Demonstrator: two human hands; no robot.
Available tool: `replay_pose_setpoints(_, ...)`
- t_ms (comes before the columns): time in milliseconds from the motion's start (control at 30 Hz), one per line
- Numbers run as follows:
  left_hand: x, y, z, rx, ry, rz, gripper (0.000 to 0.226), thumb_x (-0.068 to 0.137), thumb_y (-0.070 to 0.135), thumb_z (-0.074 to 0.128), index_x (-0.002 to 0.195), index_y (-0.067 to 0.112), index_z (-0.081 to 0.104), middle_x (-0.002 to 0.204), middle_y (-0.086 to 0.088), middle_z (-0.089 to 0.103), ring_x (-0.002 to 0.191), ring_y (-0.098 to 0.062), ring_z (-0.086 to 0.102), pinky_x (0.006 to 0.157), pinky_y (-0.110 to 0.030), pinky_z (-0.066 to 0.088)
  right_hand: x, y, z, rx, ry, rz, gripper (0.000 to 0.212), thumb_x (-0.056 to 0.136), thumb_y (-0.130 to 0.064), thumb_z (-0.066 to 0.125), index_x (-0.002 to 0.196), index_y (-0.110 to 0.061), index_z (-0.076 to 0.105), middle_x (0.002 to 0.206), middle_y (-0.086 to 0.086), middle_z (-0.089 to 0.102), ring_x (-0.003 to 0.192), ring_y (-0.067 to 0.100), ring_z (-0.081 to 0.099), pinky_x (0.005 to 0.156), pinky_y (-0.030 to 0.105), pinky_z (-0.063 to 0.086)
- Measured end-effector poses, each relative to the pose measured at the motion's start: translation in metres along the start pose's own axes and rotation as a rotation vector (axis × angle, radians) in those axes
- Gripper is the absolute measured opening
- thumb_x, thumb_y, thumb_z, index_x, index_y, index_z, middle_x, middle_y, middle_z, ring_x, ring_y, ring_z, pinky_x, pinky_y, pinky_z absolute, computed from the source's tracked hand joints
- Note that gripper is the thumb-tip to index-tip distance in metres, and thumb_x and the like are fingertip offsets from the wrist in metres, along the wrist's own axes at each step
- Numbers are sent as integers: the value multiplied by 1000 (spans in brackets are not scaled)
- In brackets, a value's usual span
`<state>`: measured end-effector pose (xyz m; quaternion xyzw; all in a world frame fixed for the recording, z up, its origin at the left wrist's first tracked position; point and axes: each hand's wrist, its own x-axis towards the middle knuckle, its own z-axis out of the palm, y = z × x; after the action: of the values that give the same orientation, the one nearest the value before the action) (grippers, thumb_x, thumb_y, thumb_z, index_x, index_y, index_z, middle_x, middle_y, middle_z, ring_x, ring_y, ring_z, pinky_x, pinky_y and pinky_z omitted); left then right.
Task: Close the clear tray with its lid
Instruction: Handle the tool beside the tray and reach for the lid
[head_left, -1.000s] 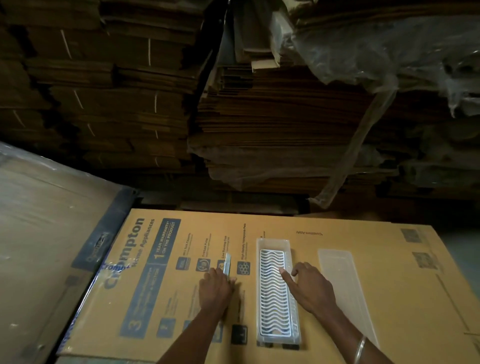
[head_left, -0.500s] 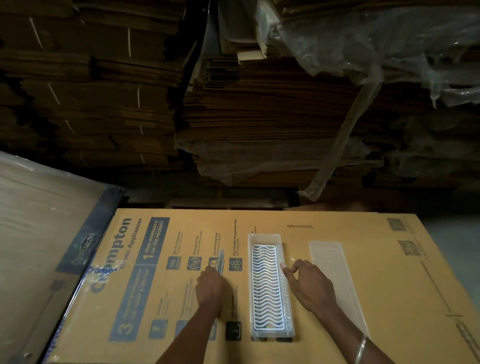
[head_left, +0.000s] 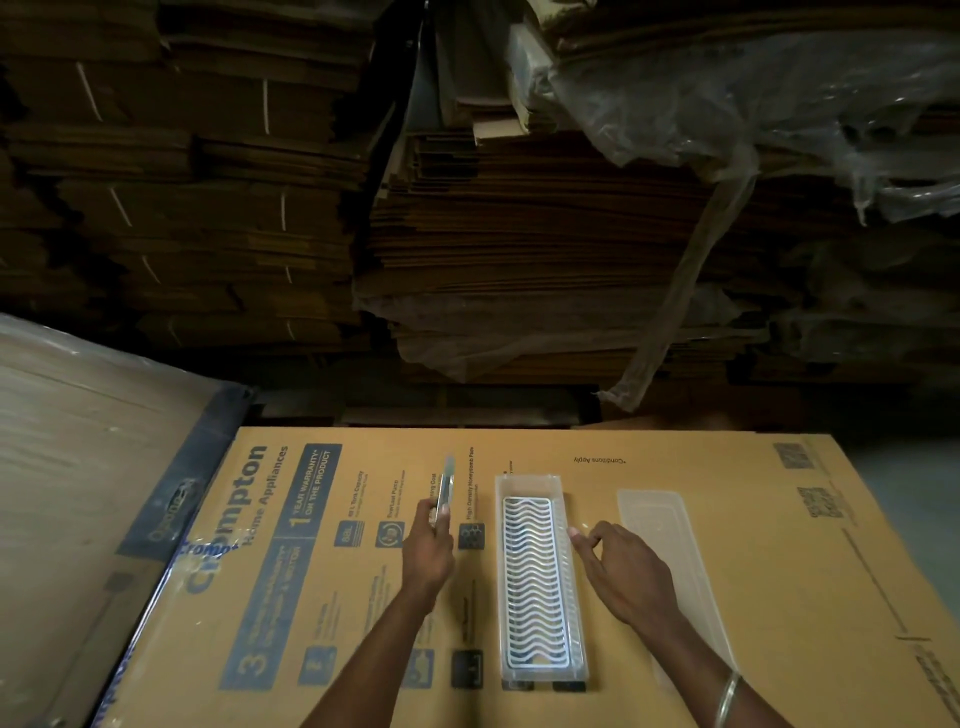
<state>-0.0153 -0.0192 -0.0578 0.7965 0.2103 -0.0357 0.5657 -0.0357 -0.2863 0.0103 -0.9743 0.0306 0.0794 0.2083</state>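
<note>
On printed carton (head_left: 675, 545): clear tray (head_left: 543, 587) w/ wavy insert; lid (head_left: 670, 561) flat to its right. Left hand (head_left: 428, 553) grasps thin strip (head_left: 444, 493); right hand (head_left: 623, 574) loosely spread, fingertips at tray rim.

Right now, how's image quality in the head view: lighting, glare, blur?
Head view: dim overall, cardboard stacks nearly lost in shadow; wide-angle bends the printed carton's edges; glare on the clear tray's white wavy insert; the flat lid is faint, low contrast; left hand's slim object slightly blurred.
</note>
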Motion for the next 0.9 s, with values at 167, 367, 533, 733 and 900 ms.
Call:
replay_pose_setpoints(167,-8,31,3,-140,-84,99,42,106,44,41,142,23,46,70,1,48,50,-5,39,44,-23,34,6,0,0,11,3,4,53,95,-72,26,95,-31,60,97,-11,64,85,11,60,69,33,49)
replay_pose_setpoints(367,-21,53,5,-3,-80,314,37,111,19,33,133,49,35,84,-2,50,61,-11,37,53,-23,36,9,2,4,14,28,-15,55,95,-72,25,95,-31,62,96,-12,65,82,9,61,68,32,51)
replay_pose_setpoints(533,-27,57,4,-13,-143,271,48,110,11,32,142,46,28,88,-2,54,63,-11,39,60,-27,36,12,3,5,12,33,-15,54,95,-71,26,96,-31,61,94,-12,64,80,8,61,65,30,47)
replay_pose_setpoints(733,-31,61,11,-88,-202,196,46,109,9,31,143,40,32,87,-2,54,64,-10,42,64,-31,37,15,10,7,20,45,-4,52,95,-72,28,94,-32,60,90,-13,62,78,9,59,60,29,43)
replay_pose_setpoints(900,-34,67,21,-232,-259,64,37,109,11,32,115,42,51,82,-1,55,60,-8,42,63,-31,36,15,16,5,20,40,13,50,96,-70,30,95,-31,60,92,-12,64,79,11,59,63,30,43)
